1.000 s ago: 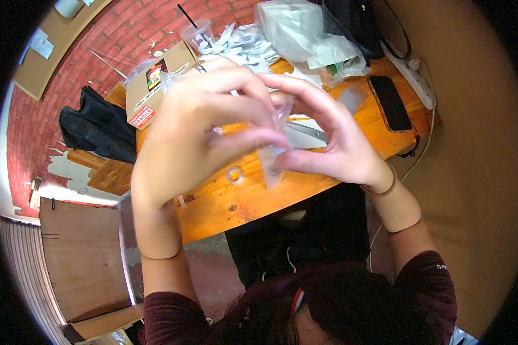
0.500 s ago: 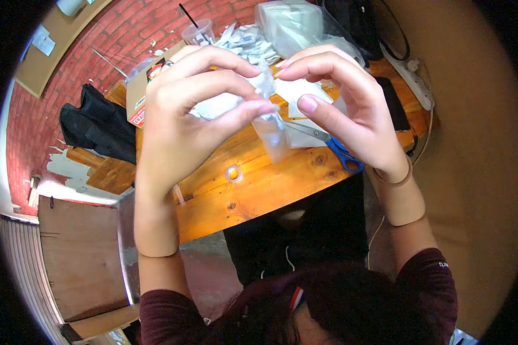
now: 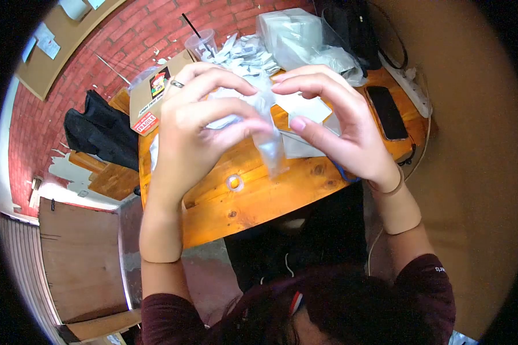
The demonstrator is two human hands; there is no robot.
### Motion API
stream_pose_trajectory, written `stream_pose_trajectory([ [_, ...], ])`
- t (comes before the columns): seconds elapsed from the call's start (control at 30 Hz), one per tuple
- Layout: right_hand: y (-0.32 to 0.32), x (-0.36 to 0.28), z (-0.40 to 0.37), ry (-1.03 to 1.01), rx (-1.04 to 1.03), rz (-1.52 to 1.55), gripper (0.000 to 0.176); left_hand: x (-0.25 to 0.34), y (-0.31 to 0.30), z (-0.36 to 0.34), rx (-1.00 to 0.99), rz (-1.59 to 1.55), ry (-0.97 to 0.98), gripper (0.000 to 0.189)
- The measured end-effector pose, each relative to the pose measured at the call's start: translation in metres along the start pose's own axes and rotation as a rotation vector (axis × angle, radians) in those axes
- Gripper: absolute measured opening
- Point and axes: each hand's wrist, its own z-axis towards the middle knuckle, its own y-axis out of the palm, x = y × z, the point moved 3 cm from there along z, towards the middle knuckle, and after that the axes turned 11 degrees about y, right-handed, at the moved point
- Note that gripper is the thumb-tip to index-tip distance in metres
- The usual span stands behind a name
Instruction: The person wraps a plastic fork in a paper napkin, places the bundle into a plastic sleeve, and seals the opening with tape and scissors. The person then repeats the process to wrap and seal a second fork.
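My left hand (image 3: 204, 115), a ring on one finger, pinches a crumpled clear plastic bag (image 3: 270, 152) between thumb and fingers. The bag hangs down over the wooden table (image 3: 213, 221), its lower end see-through. My right hand (image 3: 342, 118) curves on the other side, thumb and fingers apart, its index fingertip right at the bag's upper edge. Behind it lie white papers (image 3: 305, 109). The blue handle of a pair of scissors (image 3: 342, 171) peeks out under my right hand, the rest mostly hidden. A small clear ring (image 3: 234, 183) lies on the wood.
A cardboard box (image 3: 149, 103) with a red FRAGILE label stands at the left. Farther back are a plastic cup with a black straw (image 3: 200, 43), a heap of small white packets (image 3: 244, 54) and a large clear bag of white things (image 3: 296, 34). A phone (image 3: 387, 112) lies at the right.
The view has shifted slightly, so the box and phone show more. Both hands stay around the bag, and the right hand now covers most of the scissors.
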Motion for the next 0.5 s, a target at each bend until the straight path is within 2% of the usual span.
stream_pose_trajectory([
  [0.03,0.002,-0.001,0.001,-0.014,-0.004,-0.006,0.024,-0.001,0.001,0.001,-0.025,-0.102,0.045,0.017],
  [0.1,0.006,-0.003,0.000,-0.035,-0.021,-0.019,0.022,0.002,0.005,0.001,-0.001,-0.107,0.048,0.018],
  [0.2,0.004,-0.001,0.003,-0.004,-0.154,-0.075,0.018,0.003,0.005,0.002,-0.023,-0.094,0.041,0.021],
  [0.4,-0.006,-0.001,0.015,-0.147,-0.305,-0.251,0.021,0.003,0.000,0.012,-0.093,-0.139,0.158,0.026],
  [0.5,-0.007,-0.010,0.020,-0.191,-0.271,-0.422,0.021,0.006,-0.005,0.016,-0.104,-0.217,0.206,0.025],
])
